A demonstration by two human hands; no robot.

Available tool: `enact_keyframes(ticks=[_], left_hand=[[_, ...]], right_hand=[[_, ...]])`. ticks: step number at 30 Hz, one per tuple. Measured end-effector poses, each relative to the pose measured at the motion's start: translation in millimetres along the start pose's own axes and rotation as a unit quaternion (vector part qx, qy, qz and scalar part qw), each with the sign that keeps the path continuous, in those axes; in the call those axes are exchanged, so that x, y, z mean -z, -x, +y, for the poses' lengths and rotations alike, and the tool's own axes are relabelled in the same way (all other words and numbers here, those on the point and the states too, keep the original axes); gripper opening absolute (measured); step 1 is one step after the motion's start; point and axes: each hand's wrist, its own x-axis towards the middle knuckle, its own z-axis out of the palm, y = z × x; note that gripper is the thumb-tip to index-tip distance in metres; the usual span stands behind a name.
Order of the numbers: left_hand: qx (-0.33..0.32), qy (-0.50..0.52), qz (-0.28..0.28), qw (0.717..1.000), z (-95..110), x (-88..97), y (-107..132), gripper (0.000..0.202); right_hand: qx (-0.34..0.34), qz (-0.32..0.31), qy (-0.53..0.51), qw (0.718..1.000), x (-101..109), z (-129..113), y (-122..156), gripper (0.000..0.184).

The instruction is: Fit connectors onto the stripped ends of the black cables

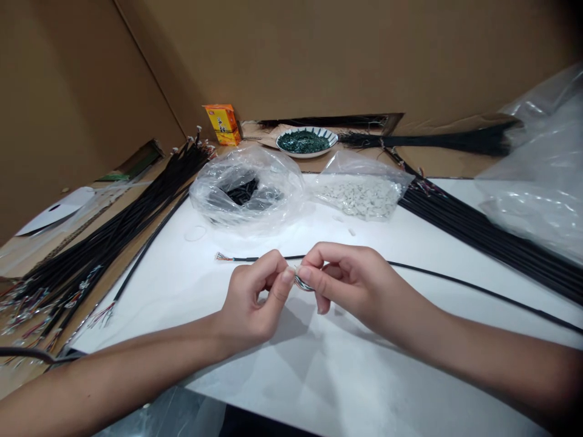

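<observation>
Above the white table, my left hand and my right hand meet fingertip to fingertip. A small bundle of thin coloured wires is pinched between my right thumb and fingers. My left thumb and forefinger are closed at the ends of these wires, on something small and whitish that is mostly hidden. Just behind my hands lies a thin black cable running off to the right. Its left end shows bare coloured wires with a small whitish tip.
Bundles of black cables lie left and right. Behind my hands stand a plastic bag of black tubes and a bag of small white pieces. Farther back are a plate of dark green bits, an orange box and cardboard walls.
</observation>
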Motion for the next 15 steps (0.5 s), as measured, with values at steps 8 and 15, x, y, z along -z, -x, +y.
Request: enact_keyframes(ticks=[8, 15], left_hand=[[0.084, 0.160, -0.029, 0.983, -1, -1.4, 0, 0.020], [0.086, 0.172, -0.007, 0.981, -4, -1.1, 0, 0.019]], right_hand=[[-0.054, -0.025, 0.011, 0.998, 6, -10, -2, 0.021], [-0.012, -0.009, 0.003, 1.000, 3, -4, -2, 0.019]])
